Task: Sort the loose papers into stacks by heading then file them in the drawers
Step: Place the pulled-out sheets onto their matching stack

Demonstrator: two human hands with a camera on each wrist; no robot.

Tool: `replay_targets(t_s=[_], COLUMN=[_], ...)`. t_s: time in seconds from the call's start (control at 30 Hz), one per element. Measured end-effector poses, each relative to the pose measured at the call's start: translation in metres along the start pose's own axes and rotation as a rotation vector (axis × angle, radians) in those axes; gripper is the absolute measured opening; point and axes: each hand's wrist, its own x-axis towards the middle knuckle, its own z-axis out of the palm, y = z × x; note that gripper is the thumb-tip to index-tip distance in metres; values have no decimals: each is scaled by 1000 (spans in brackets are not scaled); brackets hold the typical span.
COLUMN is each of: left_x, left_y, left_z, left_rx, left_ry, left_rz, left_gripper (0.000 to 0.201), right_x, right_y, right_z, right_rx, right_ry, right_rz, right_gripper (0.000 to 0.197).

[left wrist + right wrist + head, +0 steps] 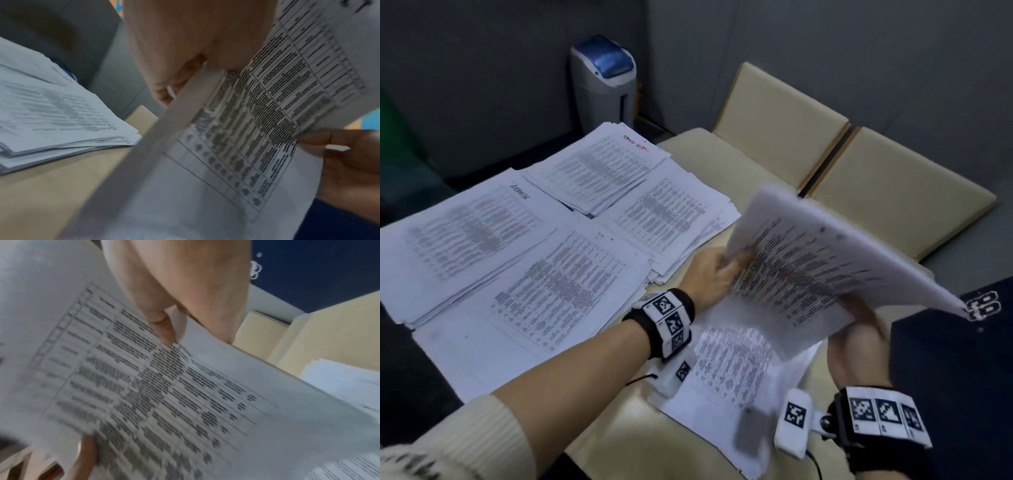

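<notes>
A thick sheaf of printed papers [811, 260] is lifted and tilted above the table, blurred by motion. My left hand [717, 274] grips its left edge, thumb on the printed face [226, 53]. My right hand [859, 329] holds its near lower edge from below, a finger lying on the page [164, 331]. Under the sheaf one loose printed sheet [732, 373] lies flat. Several sorted stacks cover the left of the table: a far one with a red heading [599, 168], one to its right [671, 216], a left one [458, 233] and a near one [551, 284].
The beige table [698, 150] shows bare at the far middle and near edge. Two beige chair backs [859, 164] stand beyond it at the right. A grey bin with a blue lid [602, 78] stands by the back wall. No drawers are in view.
</notes>
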Motion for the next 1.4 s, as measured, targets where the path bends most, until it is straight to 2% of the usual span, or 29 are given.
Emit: replay_targets(t_s=[0.03, 0.13, 0.17, 0.23, 0.27, 0.33, 0.4, 0.47, 0.6, 0.63, 0.7, 0.73, 0.77, 0.83, 0.9, 1.0, 1.1, 1.2, 1.3, 1.4], left_x=[1, 0, 0, -3, -4, -8, -11, -11, -13, -15, -19, -24, -31, -51, -76, -109, -113, -100, -71, -36], left_y=[5, -9, -20, -39, -49, -55, -56, -57, -59, -54, -52, -53, -52, -62, -80, -107, -114, -104, -93, -77], left_z=[0, -5, -9, -17, -22, -35, -51, -71, -129, -148, -191, -214, -238, -284, -325, -363, -370, -356, -331, -287], left_rx=[-16, 52, 124, 248, 291, 336, 299, 267, 171, 165, 180, 184, 204, 304, 458, 780, 1023, 1271, 1454, 1427], left_ry=[34, 69, 72, 61, 45, 16, -2, 13, 157, 202, 266, 273, 272, 257, 249, 161, 34, -44, 27, 17], left_rz=[35, 22, -23, -121, -138, -110, -111, -159, -225, -248, -257, -262, -278, -348, -467, -638, -715, -712, -586, -368], left_gripper=[57, 58, 58, 50, 43, 34, 42, 60, 49, 45, 29, 22, 18, 20, 22, 27, 28, 25, 40, 38], right_x=[-4, -11, -13, -18, -20, -18, -15, -13, -15, -15, -17, -21, -24, -30, -36, -35, -28, -23, -18, -16], right_y=[0, 24, 38, 62, 70, 76, 70, 60, 67, 77, 105, 117, 130, 155, 175, 195, 200, 189, 171, 152], right_z=[6, 19, 20, 22, 25, 33, 51, 79, 134, 145, 164, 172, 180, 190, 192, 186, 172, 159, 137, 99], right_rx=[27, -179, -273, -427, -501, -593, -587, -524, -473, -450, -435, -436, -438, -476, -550, -679, -814, -835, -846, -881], right_ry=[12, 152, 137, 72, 55, 73, 91, 75, -10, -40, -93, -106, -114, -154, -176, -172, -114, 11, 137, 239], right_rz=[-21, -44, -42, -7, -19, -109, -173, -210, -187, -134, 30, 121, 199, 350, 455, 451, 315, 227, 206, 208], right_gripper=[25, 12, 12, 24, 29, 24, 18, 19, 13, 19, 63, 77, 74, 57, 57, 59, 50, 40, 39, 34])
